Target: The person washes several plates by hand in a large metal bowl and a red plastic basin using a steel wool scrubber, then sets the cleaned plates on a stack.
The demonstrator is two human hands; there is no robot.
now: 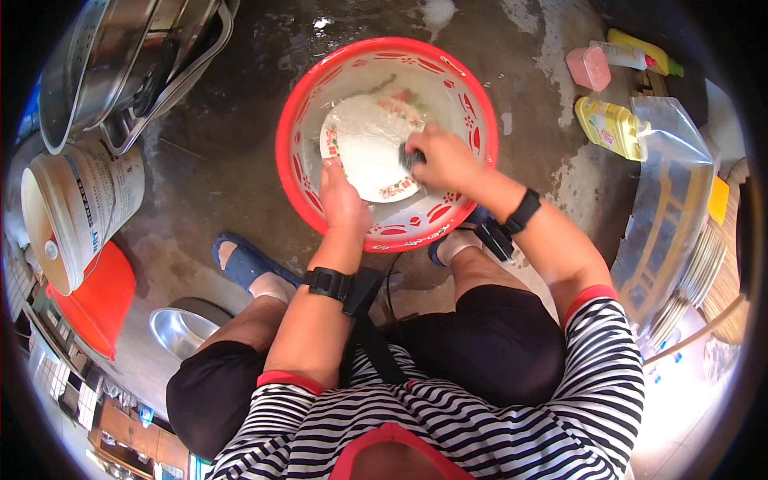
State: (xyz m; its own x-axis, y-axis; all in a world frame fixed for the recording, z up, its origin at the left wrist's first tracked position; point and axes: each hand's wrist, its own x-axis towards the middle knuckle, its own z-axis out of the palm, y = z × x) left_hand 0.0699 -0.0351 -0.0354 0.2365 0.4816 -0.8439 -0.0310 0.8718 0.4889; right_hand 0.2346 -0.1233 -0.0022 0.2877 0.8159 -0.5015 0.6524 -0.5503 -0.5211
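Note:
A white plate (364, 148) with a floral rim is tilted in a red and white basin (286, 152) of cloudy water. My left hand (344, 196) grips its lower left edge, the thumb lying on the rim. With my right hand (448, 164) I hold a dark scouring pad (411, 157) against the right side of the plate. The fingers are closed round the pad and hide part of it. Another floral-patterned piece shows under the water near the plate's far edge; its kind cannot be made out.
Metal pans (120, 64) and a white bucket (120, 184) stand at the left, near a red tub (100, 300) and a metal bowl (180, 330). At the right lie a yellow bottle (608, 128), a pink container (588, 68), a clear plastic-covered rack (664, 200) and stacked plates (704, 264). The floor is wet.

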